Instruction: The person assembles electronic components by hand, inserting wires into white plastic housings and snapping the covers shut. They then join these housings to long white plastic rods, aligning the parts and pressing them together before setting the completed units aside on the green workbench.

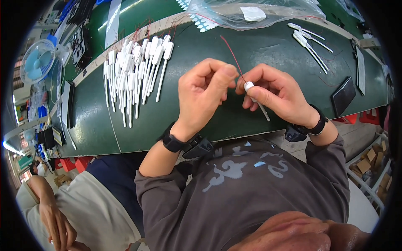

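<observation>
Your right hand [281, 95] pinches the white stick [264, 112], tip toward you; left hand [201, 92] curled beside its wire [231, 52], hold unclear.

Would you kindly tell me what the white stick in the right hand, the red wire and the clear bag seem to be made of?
White stick: probably moulded plastic, smooth with a slight sheen, judging by its even surface.
Red wire: seemingly plastic-coated, from its uniform colour; the core is hidden.
Clear bag: likely thin, glossy plastic film, given its wrinkles, glints and see-through look.
</observation>
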`<state>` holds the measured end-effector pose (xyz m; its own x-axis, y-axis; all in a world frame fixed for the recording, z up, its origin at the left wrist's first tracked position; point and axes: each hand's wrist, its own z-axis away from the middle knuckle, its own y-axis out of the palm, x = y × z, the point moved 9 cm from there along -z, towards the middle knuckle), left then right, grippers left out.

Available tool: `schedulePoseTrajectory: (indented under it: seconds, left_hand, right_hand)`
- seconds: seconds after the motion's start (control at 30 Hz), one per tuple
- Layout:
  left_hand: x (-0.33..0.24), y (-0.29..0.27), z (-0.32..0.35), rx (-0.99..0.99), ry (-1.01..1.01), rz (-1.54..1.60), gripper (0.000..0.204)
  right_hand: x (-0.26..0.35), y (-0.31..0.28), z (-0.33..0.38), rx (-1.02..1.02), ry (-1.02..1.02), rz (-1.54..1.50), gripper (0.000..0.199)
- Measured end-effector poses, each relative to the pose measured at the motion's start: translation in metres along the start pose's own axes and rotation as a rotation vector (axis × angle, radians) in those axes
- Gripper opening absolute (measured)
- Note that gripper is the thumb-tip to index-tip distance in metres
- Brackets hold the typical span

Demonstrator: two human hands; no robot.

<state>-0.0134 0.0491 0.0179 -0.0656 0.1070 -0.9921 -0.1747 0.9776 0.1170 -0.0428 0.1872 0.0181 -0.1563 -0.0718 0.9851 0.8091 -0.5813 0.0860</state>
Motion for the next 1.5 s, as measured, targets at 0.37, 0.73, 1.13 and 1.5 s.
schedulePoseTrajectory:
  seconds: [0.37, 0.73, 1.13, 1.5]
  left_hand:
    - [0.004, 0.004, 0.002, 0.028, -0.064, 0.034, 0.013]
    - [-0.001, 0.000, 0.005, -0.020, 0.056, -0.169, 0.010]
    - [-0.005, -0.002, 0.004, -0.006, 0.121, -0.057, 0.011]
    - [0.001, 0.008, 0.005, 0.091, -0.027, 0.188, 0.020]
  right_hand:
    - [-0.013, -0.006, -0.005, -0.049, 0.029, 0.138, 0.016]
    - [-0.013, -0.010, -0.006, -0.073, 0.030, 0.102, 0.017]
    - [-0.019, -0.001, -0.010, 0.012, 0.084, -0.119, 0.021]
    - [-0.022, -0.002, -0.012, 0.006, 0.137, -0.136, 0.020]
